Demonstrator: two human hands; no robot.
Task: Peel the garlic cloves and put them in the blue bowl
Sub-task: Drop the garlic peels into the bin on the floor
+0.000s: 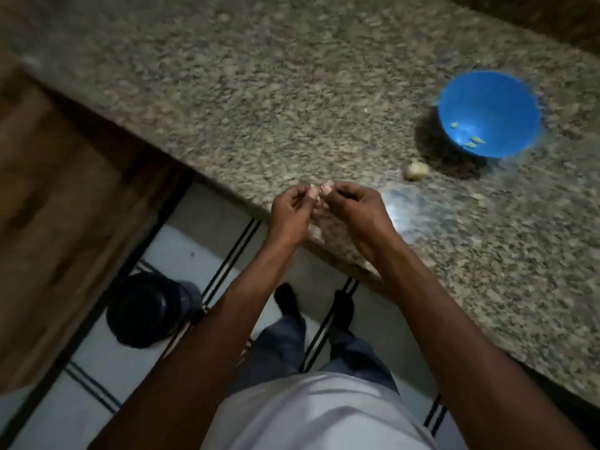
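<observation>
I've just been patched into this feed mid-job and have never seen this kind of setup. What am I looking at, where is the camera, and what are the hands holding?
There is no robot here. A person works with bare hands, and the single picture comes from a camera worn on their head, looking forward and down, so you also see their legs and the tiled floor.

The left hand and right hand meet over the edge of a speckled stone counter, fingertips pinching a small pale garlic clove between them; it is too blurred to tell how far peeled it is.

To the right on the counter stands the blue bowl with a few small pale pieces inside. A pale garlic lump lies just in front of the bowl. A dark round container sits on the floor.
</observation>
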